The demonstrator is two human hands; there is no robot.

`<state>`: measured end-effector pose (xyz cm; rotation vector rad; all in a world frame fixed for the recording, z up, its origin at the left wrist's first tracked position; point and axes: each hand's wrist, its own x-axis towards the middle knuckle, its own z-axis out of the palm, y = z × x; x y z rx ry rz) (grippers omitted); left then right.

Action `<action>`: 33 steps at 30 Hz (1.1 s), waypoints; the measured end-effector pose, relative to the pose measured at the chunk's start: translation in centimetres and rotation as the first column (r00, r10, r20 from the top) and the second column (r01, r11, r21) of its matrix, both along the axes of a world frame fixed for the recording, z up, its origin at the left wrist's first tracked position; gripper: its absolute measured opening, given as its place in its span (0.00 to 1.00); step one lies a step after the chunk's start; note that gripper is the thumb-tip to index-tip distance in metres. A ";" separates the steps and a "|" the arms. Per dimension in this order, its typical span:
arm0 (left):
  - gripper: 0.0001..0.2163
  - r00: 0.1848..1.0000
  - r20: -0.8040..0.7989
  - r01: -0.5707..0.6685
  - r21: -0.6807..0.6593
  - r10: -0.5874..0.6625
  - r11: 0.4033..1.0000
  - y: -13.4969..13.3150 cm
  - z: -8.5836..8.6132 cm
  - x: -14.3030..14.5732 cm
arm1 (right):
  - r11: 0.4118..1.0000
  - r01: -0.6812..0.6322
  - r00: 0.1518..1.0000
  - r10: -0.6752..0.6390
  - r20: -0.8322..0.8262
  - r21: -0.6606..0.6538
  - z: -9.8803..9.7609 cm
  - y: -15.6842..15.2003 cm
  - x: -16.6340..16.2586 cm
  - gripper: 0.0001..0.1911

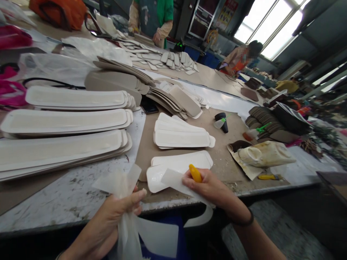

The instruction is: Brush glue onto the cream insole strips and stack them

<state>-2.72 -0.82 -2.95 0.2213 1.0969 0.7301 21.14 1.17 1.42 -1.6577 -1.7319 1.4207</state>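
My left hand [121, 207] is closed around a bunch of translucent white strips [127, 234], whose ends hang below the table edge and stick up above the thumb. In my right hand [204, 184] are a yellow-handled tool [195, 173], its working end hidden, and a translucent white strip [173, 179]. That strip overlaps a long white rounded panel [157, 180] on the table, and a curled piece [200, 216] dangles under the wrist. Just beyond lies a small fanned stack of white panels [180, 138].
Long pale panels [65, 121] are stacked at left, with grey-brown pieces [165, 101] behind. At right are a dark-tipped bottle [222, 122], a stained container [268, 155] and a yellow-handled brush [269, 177]. Two people [151, 21] work across the table. The table's front edge runs beneath my hands.
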 end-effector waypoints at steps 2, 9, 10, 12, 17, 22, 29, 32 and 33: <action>0.18 0.997 -0.073 -0.032 0.026 0.034 0.999 0.4 0.0 0.7 | 0.990 -0.134 0.990 0.135 0.036 -0.044 -0.1 1.6 -0.7 0.14; 0.20 0.997 -0.075 -0.016 -0.051 0.013 0.999 1.8 -0.1 1.8 | 0.937 -0.345 0.880 0.340 0.331 -0.045 -0.8 5.9 -2.6 0.12; 0.20 0.996 -0.090 -0.021 -0.060 0.015 0.998 1.9 -0.1 1.8 | 0.933 -0.358 0.862 0.347 0.369 -0.041 -0.9 6.2 -2.8 0.12; 0.20 0.992 -0.129 -0.020 -0.072 0.010 0.997 2.0 -0.1 1.8 | 0.920 -0.388 0.822 0.372 0.432 -0.054 -0.9 6.6 -3.0 0.11; 0.19 0.973 -0.230 0.012 -0.053 -0.024 0.999 2.2 -0.4 2.3 | 0.875 -0.481 0.709 0.423 0.564 -0.051 -1.2 7.1 -3.2 0.12; 0.21 0.927 -0.370 0.067 0.001 -0.062 0.998 2.4 -0.7 2.6 | 0.845 -0.534 0.647 0.441 0.622 -0.043 -1.5 7.2 -3.2 0.13; 0.22 0.897 -0.442 0.057 0.073 -0.019 0.996 2.4 -1.6 3.1 | 0.839 -0.543 0.633 0.441 0.636 -0.041 -1.8 7.1 -3.6 0.13; 0.19 0.925 -0.378 -0.014 0.102 0.052 0.995 2.3 -2.0 3.4 | 0.840 -0.543 0.638 0.429 0.640 -0.022 -1.7 6.9 -3.6 0.13; 0.19 0.930 -0.363 -0.024 0.103 0.060 0.994 2.2 -2.1 3.4 | 0.841 -0.540 0.642 0.428 0.636 -0.021 -1.5 6.7 -3.4 0.13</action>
